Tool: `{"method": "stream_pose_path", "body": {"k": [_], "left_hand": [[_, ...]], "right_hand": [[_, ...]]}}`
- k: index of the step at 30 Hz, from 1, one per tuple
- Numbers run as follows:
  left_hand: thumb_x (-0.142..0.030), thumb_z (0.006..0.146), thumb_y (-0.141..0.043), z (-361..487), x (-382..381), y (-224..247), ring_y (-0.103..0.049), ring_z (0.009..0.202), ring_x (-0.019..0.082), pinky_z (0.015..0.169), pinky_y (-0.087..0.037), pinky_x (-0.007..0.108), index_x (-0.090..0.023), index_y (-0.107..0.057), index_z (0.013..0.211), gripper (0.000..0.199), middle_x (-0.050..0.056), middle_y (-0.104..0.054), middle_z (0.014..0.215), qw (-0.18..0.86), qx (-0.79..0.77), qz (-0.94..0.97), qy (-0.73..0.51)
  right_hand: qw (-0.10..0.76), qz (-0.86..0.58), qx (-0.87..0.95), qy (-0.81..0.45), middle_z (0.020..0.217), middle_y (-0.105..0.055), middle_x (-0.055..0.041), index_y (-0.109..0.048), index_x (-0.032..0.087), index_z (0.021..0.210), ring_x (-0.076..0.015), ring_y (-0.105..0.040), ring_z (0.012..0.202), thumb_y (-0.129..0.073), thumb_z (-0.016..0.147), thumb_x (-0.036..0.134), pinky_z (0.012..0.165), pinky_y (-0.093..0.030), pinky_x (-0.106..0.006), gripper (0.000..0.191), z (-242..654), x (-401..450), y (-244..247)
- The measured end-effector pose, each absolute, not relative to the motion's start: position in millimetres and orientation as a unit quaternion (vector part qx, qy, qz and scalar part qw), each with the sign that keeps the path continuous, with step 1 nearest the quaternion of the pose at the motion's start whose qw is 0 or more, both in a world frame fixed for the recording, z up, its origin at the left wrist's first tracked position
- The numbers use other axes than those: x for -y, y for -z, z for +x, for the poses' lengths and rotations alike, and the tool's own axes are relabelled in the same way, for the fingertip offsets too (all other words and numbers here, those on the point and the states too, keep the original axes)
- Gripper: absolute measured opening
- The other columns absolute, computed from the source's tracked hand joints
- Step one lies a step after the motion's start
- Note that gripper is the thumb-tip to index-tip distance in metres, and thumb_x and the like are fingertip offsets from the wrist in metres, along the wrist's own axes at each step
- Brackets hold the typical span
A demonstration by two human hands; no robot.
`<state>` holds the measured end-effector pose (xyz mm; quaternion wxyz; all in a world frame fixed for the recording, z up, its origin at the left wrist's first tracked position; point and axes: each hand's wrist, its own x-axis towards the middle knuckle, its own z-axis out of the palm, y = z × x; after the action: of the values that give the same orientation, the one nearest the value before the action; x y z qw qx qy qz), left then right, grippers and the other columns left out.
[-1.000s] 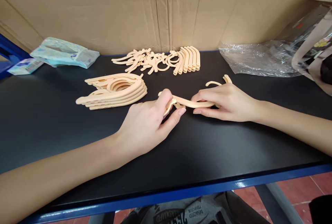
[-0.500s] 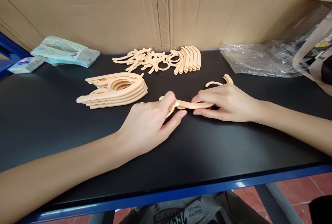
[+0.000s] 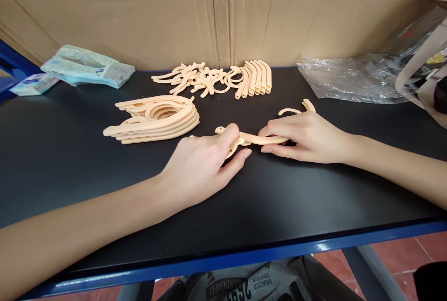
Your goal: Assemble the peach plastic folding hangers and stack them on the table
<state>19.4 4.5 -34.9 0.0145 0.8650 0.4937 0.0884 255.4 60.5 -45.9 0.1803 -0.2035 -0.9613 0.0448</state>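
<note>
Between my hands, low over the table, is a cream plastic folding hanger in pieces. My left hand [image 3: 202, 166] is closed around a curved hanger part [image 3: 231, 151], most of which its fingers hide. A hanger arm [image 3: 260, 140] runs from there to my right hand [image 3: 309, 136], whose fingers and thumb pinch its far end. The two pieces meet beside my left thumb; whether they are joined I cannot tell. Just behind my right hand lie a thin curved hook [image 3: 288, 111] and another hanger piece [image 3: 308, 104], partly covered by the hand.
A stack of folded hangers [image 3: 164, 126] lies left of my hands. At the back sit a pile of loose hooks and parts [image 3: 206, 77] and a row of hanger arms [image 3: 256, 77]. Tissue packs [image 3: 87, 66] lie back left, clear plastic bags [image 3: 349, 80] back right. Cardboard [image 3: 139, 12] stands behind.
Hardly anything differs. Both hands keep their grip on the hanger pieces, and the whole view has shifted very slightly.
</note>
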Motion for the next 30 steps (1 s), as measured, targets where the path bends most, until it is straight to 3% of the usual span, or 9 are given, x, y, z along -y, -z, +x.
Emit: {"method": "stream_pose_path", "body": {"k": [12, 17, 20, 25, 30], "left_hand": [[-0.035, 0.096, -0.047, 18.1, -4.3, 35.6, -0.046, 0.041, 0.012, 0.045, -0.017, 0.021, -0.023, -0.028, 0.076, 0.030, -0.008, -0.041, 0.056, 0.017, -0.490, 0.866, -0.097], [-0.036, 0.097, -0.047, 17.9, -4.9, 36.4, -0.046, 0.041, 0.012, 0.044, -0.018, 0.021, -0.023, -0.031, 0.081, 0.026, -0.009, -0.042, 0.055, 0.027, -0.474, 0.870, -0.132], [-0.036, 0.098, -0.045, 16.8, -4.8, 36.7, -0.045, 0.042, 0.011, 0.043, -0.022, 0.020, -0.023, -0.032, 0.083, 0.024, -0.009, -0.042, 0.055, 0.046, -0.454, 0.872, -0.177], [-0.035, 0.098, -0.044, 15.5, -4.4, 35.4, -0.043, 0.046, 0.010, 0.044, -0.026, 0.020, -0.023, -0.030, 0.078, 0.027, -0.008, -0.038, 0.058, 0.052, -0.461, 0.850, -0.248], [-0.034, 0.097, -0.042, 14.8, -3.9, 33.7, -0.042, 0.047, 0.010, 0.045, -0.028, 0.021, -0.023, -0.031, 0.078, 0.025, -0.007, -0.040, 0.059, 0.067, -0.455, 0.844, -0.275]], "right_hand": [[0.183, -0.192, 0.964, -0.032, 0.077, -0.064, 0.0025, -0.060, 0.017, 0.097, -0.0101, -0.056, 0.062, -0.051, 0.098, 0.030, 0.066, -0.040, -0.025, 0.016, 255.4, -59.7, 45.3], [0.262, -0.193, 0.946, 0.012, 0.073, -0.065, 0.0027, -0.060, 0.018, 0.096, -0.0081, -0.051, 0.056, -0.052, 0.099, 0.031, 0.056, -0.036, -0.023, 0.016, 255.1, -56.4, 44.3], [0.258, -0.193, 0.947, 0.017, 0.071, -0.064, 0.0033, -0.059, 0.019, 0.094, -0.0079, -0.050, 0.054, -0.051, 0.099, 0.031, 0.053, -0.036, -0.023, 0.015, 254.6, -55.0, 44.2], [0.325, -0.190, 0.924, 0.072, 0.053, -0.050, 0.0078, -0.058, 0.021, 0.087, -0.0070, -0.040, 0.044, -0.055, 0.094, 0.026, 0.045, -0.033, -0.021, 0.009, 254.4, -52.8, 44.7], [0.383, -0.170, 0.901, 0.112, 0.049, -0.044, 0.0098, -0.057, 0.021, 0.087, -0.0056, -0.034, 0.042, -0.056, 0.091, 0.023, 0.043, -0.033, -0.018, 0.005, 254.9, -51.3, 45.5]]}}
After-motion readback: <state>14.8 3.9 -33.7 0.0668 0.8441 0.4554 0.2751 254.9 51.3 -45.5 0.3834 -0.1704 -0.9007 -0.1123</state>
